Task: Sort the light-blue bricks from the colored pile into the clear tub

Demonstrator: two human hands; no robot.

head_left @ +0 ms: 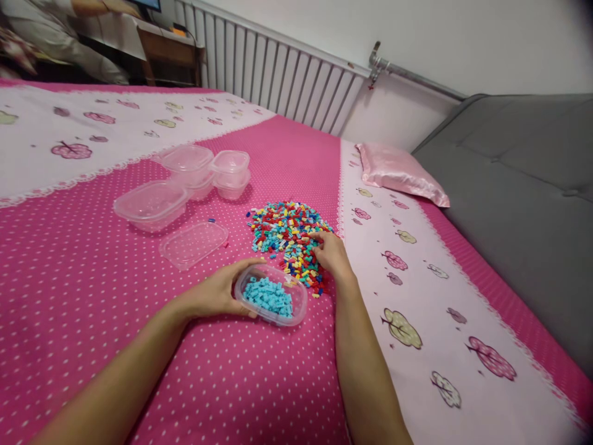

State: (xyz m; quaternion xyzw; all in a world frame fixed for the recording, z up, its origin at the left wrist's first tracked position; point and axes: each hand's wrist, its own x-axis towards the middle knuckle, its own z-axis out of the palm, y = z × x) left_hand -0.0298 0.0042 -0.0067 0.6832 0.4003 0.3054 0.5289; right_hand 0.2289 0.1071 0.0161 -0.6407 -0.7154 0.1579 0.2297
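Observation:
A heap of small coloured bricks, red, blue, yellow and green, lies on the pink dotted bedspread. My left hand grips the near rim of a clear plastic tub that holds several light-blue bricks. My right hand rests on the near right edge of the heap, fingers curled into the bricks. Whether it holds a brick is hidden.
Several empty clear tubs stand at the left of the heap, two stacked, with a loose lid lying flat. A pink pillow lies at the back right. A grey sofa flanks the bed. A radiator lines the wall.

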